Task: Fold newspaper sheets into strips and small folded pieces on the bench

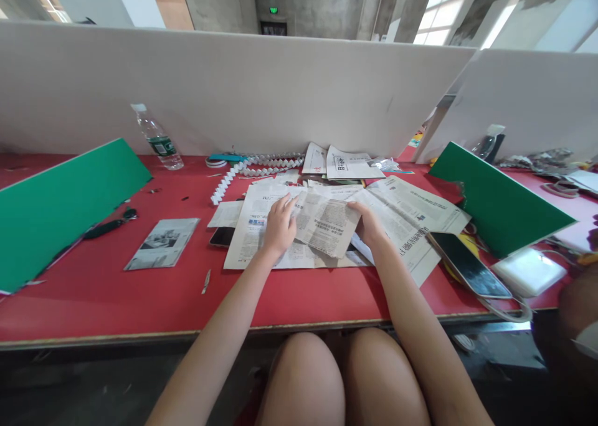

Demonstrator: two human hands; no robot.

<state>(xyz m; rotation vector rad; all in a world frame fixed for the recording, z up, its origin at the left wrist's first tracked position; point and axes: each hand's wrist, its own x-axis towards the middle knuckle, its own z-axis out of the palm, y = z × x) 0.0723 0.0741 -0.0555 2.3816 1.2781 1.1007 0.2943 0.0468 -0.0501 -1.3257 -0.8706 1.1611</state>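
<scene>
A small folded newspaper piece (328,223) is held slightly raised above larger newspaper sheets. My right hand (369,223) grips its right edge, with the thumb on top and the other fingers mostly hidden beneath. At its left edge, my left hand (280,225) has its fingers stretched out and a little apart, touching or just beside the paper. Under both hands lies an open newspaper sheet (250,242), and another creased newspaper sheet (411,211) spreads out to the right.
A smartphone (469,264) and a white box-shaped device (530,271) sit at the right. Green dividers (70,202) flank the red table (187,307). Farther back are a water bottle (159,139), a folded-paper chain (233,180) and booklets (350,164). A newspaper piece (163,242) lies left.
</scene>
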